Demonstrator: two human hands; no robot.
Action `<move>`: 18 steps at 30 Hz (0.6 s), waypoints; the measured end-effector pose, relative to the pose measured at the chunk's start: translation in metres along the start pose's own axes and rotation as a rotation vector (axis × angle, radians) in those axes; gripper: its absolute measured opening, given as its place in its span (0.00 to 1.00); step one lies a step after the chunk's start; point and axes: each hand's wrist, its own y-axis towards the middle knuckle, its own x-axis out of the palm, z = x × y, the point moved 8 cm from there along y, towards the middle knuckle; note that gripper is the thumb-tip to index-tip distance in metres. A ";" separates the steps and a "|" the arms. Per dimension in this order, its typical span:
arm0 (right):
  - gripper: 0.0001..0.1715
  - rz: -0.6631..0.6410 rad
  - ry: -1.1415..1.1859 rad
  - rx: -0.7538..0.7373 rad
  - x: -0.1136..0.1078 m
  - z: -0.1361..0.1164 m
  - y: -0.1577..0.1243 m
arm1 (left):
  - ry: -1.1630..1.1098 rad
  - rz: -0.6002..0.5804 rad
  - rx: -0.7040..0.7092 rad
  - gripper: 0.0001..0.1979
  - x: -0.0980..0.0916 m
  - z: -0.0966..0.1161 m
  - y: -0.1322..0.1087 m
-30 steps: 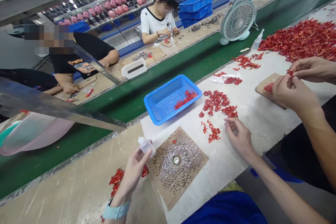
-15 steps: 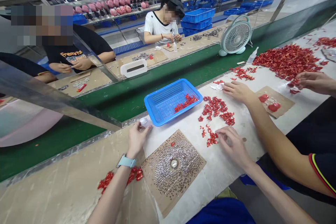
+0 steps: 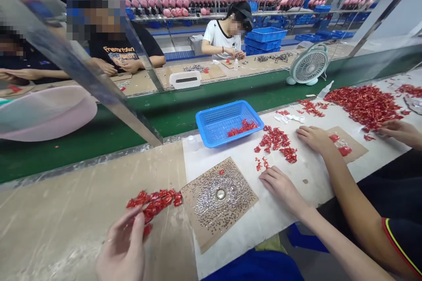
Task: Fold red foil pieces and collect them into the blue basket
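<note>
My left hand (image 3: 121, 241) is at the lower left, its thumb and curved fingers apart beside a row of shiny red pieces (image 3: 158, 204). Some of these pieces are hidden behind the fingers. On the white sheet, my right hand (image 3: 280, 184) rests with fingers stretched out, close to a few small red pieces (image 3: 263, 163). Between my hands lies a cardboard square (image 3: 207, 239) covered in tiny shiny bits, with a round pale spot in its centre and one red bit. A small translucent bottle (image 3: 194, 142) is near the blue basket (image 3: 211, 140).
Red pieces lie inside the basket and in a pile (image 3: 273, 138) beside it. At right, a co-worker's hands (image 3: 314, 139) are near a large red heap (image 3: 365, 105) and a cardboard piece (image 3: 358, 151). A green belt (image 3: 148, 120), metal post (image 3: 132, 116) and fan (image 3: 310, 66) stand beyond.
My left hand has left the small bottle and moved down and left to the red row. My right hand has shifted slightly, its fingers now flatter. The camera view has turned.
</note>
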 end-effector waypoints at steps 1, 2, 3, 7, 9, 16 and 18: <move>0.13 0.007 0.006 0.002 0.000 0.001 0.001 | -0.003 0.042 -0.015 0.30 -0.010 -0.012 -0.010; 0.13 0.016 0.013 0.006 0.000 0.001 0.002 | -0.004 0.061 -0.028 0.30 -0.016 -0.024 -0.019; 0.14 0.028 0.022 0.014 -0.002 0.001 0.003 | -0.001 0.070 -0.034 0.30 -0.020 -0.035 -0.027; 0.18 0.094 0.069 0.068 -0.012 0.001 -0.004 | 0.062 0.060 0.003 0.26 -0.032 -0.061 -0.049; 0.21 0.131 0.097 0.103 -0.018 0.001 -0.013 | 0.103 0.073 0.060 0.24 -0.042 -0.063 -0.055; 0.28 0.177 0.147 0.153 -0.025 0.001 -0.043 | 0.269 0.155 0.286 0.28 -0.062 -0.063 -0.034; 0.30 0.161 0.157 0.158 -0.025 0.003 -0.046 | 0.315 0.106 0.312 0.31 -0.053 -0.069 -0.025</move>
